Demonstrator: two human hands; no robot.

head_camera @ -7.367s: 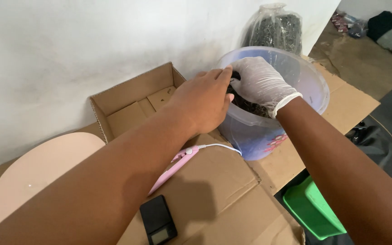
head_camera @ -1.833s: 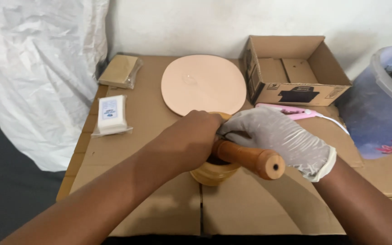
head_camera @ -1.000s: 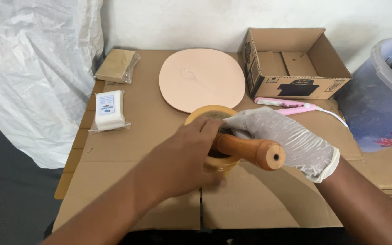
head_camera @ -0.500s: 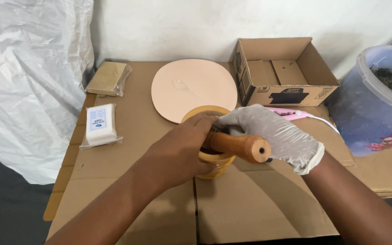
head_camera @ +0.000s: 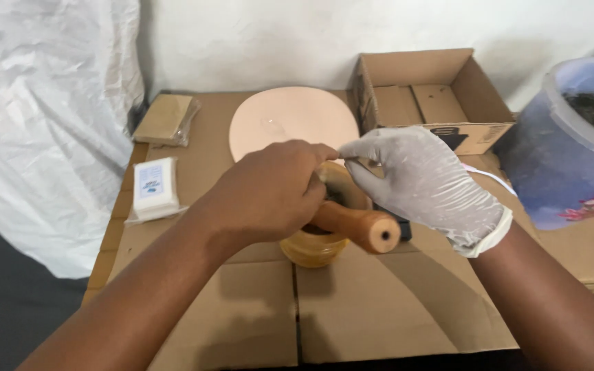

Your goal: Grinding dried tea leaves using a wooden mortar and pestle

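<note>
1. My left hand (head_camera: 269, 196) is bare and curled over the near rim of the wooden mortar (head_camera: 317, 244); its fingers are closed around the wooden pestle (head_camera: 355, 227).
2. The pestle leans out of the mortar, its round butt end pointing toward me and to the right.
3. My right hand (head_camera: 417, 182) wears a white glove. Its fingertips are pinched together and meet my left fingertips above the mortar; I cannot tell what, if anything, is pinched between them.
4. The mortar stands on the cardboard-covered table (head_camera: 379, 309), just in front of the round pink board (head_camera: 290, 127).
5. An open cardboard box (head_camera: 427, 99) sits behind my right hand.
6. A blue plastic bucket (head_camera: 572, 151) with dark contents stands at far right.
7. A small white packet (head_camera: 152, 189) lies at left.
</note>
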